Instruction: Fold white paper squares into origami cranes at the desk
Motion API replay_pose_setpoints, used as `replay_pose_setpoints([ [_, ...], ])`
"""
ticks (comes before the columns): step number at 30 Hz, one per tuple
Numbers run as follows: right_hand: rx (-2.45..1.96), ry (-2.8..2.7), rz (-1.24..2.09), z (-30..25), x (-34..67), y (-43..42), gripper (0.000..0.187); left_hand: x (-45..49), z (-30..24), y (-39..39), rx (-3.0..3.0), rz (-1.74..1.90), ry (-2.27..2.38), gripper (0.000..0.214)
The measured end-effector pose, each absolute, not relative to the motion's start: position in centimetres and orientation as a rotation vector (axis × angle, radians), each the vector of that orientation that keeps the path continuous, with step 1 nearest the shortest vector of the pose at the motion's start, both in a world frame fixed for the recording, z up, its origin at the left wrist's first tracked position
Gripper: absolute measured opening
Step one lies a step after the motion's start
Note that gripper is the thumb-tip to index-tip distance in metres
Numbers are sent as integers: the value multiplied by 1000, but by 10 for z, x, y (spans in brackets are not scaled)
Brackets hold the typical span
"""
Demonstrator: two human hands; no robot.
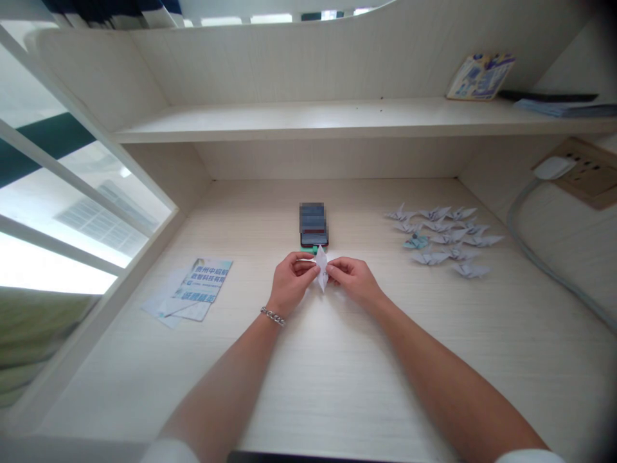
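Observation:
A small white folded paper piece (321, 267) is held just above the desk (337, 360) at its middle. My left hand (290, 281) pinches the paper's left side, fingers closed; a metal bracelet (273, 316) circles that wrist. My right hand (352, 277) pinches the right side, fingers closed too. Both hands meet at the paper. Right behind them a phone (313, 225) leans on a small green stand, its screen blurred.
Several folded paper cranes (443, 238) lie in a cluster at the right. Printed leaflets (195, 289) lie at the left. A shelf (337, 119) above carries a card (479, 76) and papers. A plug and cable (549, 170) run along the right wall.

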State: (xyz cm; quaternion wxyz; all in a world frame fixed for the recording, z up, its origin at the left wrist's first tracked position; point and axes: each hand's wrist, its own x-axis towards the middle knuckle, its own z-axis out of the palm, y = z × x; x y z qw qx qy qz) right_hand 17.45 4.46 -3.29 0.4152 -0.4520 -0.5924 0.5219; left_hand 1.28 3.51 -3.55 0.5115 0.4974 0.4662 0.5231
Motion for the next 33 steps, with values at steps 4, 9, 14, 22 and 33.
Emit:
replay_pose_setpoints([
  [4,-1136,-1486,1317,-33,175,45,20,13,-35,35,1181,1254,1110,34],
  [9,-1128,-1476,1329,-34,174,45,21,13,-34,35,1179,1265,1115,32],
  [14,-1126,-1509,1198,-36,174,43,19,14,-30,33,1249,1292,1103,29],
  [22,-952,-1489,958,-31,173,39,8,12,-26,27,1562,1433,1107,3],
  [33,-984,-1485,942,-30,173,38,7,12,-25,27,1581,1429,1111,4],
])
